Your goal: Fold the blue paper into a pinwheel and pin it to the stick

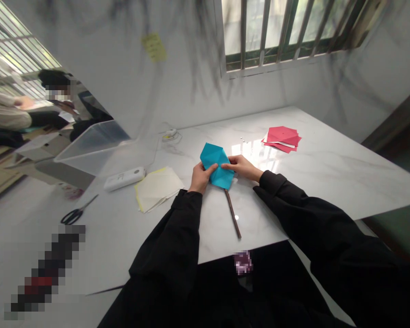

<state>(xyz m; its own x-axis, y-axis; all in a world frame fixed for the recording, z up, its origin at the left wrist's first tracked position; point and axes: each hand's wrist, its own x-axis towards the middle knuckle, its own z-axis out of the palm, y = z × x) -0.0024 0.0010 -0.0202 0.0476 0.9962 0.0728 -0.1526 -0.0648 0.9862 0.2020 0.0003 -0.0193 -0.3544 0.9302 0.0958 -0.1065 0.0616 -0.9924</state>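
Note:
Between my two hands is a creased, many-sided sheet of blue paper [214,156], raised over the white table. My left hand [201,177] pinches its lower left side, with the thumb across the front. The right edge is gripped by my right hand [242,166], its thumb pressed near the middle of the sheet. A thin brown stick [233,214] lies on the table just below the paper, and its upper end reaches the paper's lower edge; whether they are joined I cannot tell. Left of my left hand rests a stack of cream paper [160,187] with yellow edges.
Pinkish-red cut papers [283,138] lie at the back right of the marble-patterned table [341,173]. Black-handled scissors [75,214] and a white oblong device [125,178] are at left. Beyond a clear plastic bin [92,141], another person [7,109] sits. A wall borders the back edge.

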